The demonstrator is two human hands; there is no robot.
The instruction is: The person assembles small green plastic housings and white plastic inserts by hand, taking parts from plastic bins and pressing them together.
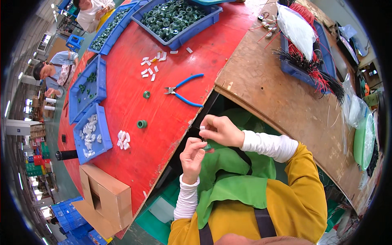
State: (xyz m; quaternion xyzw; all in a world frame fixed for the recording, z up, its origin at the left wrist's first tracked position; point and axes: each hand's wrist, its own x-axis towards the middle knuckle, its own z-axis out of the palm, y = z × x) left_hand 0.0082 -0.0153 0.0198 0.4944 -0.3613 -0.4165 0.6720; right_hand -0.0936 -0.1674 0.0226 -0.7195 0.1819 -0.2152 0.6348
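In front of my apron, past the red table's edge, both hands work close together. My left hand (192, 159) pinches a small green ring (208, 147) between thumb and fingers. Just above it, my right hand (222, 131) has thumb and forefinger closed on a small white strip (202, 128). Two loose green rings lie on the red tabletop: one nearer (141, 124), the other farther (146, 94). Blue-handled cutting pliers (184, 90) rest beyond my hands with jaws apart. Several white strips (151, 71) are scattered left of the pliers, and a pile of white pieces (123, 140) lies farther left.
Blue trays hold green rings (171, 18) and white pieces (90, 132). A cardboard box (107, 198) stands at the table's near left. On the brown wooden table (261, 87), a blue crate (326, 61) carries black and red wires. Two people sit at the far left.
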